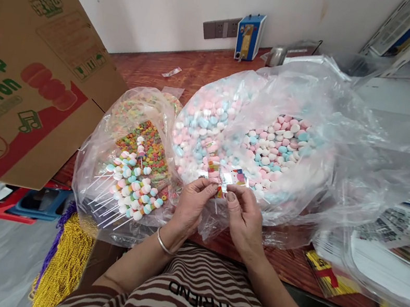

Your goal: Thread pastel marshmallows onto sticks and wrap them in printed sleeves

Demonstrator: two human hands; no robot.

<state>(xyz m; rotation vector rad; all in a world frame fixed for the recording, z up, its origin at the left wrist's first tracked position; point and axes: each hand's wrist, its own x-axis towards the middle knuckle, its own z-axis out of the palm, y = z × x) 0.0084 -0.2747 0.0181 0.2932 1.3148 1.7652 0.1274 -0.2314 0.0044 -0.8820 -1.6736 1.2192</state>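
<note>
My left hand [192,204] and my right hand [245,221] meet in front of my body, thumbs and fingers pinched. Between them is a small clear printed wrapper [238,177] with coloured pictures, both hands closed on it. Pink candy shows by my left fingertips, and a thin white stick points down below them. Just left lies a pile of marshmallow skewers [138,192] on white sticks, resting on an open bag of ring-shaped coloured cereal [146,146]. Beyond my hands, a large clear bag holds pink, white and blue marshmallows [282,143]. What lies under my fingers is hidden.
A cardboard box [26,64] stands at the left. A blue device [249,37] and a metal cup [276,57] stand by the wall at the back of the wooden table [140,69]. Clear plastic and white printed bags [398,251] lie right. Gold fringe [69,262] hangs lower left.
</note>
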